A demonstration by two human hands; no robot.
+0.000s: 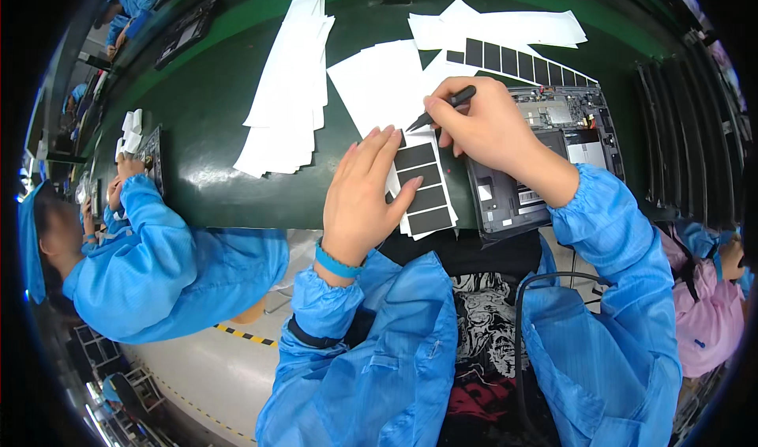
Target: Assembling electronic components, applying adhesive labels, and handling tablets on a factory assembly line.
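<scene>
My left hand (359,186) lies flat, fingers stretched, over the left side of a white sheet of black rectangular stickers (422,200) at the table's front edge. In my right hand (487,123) is a pair of black tweezers (442,109), gripped between thumb and fingers. Their pointed tip meets the far end of the sheet, beside a small black sticker (403,138) partly hidden by my left fingertips. Under my right forearm sits an opened laptop-like device (513,198) with its inner boards and parts exposed.
Stacks of white paper strips (288,84) and white sheets (379,76) cover the green table (209,131). Another strip of black stickers (521,62) lies behind the device. Upright dark panels (687,131) stand at the right. A co-worker in a blue smock (150,249) works at the left.
</scene>
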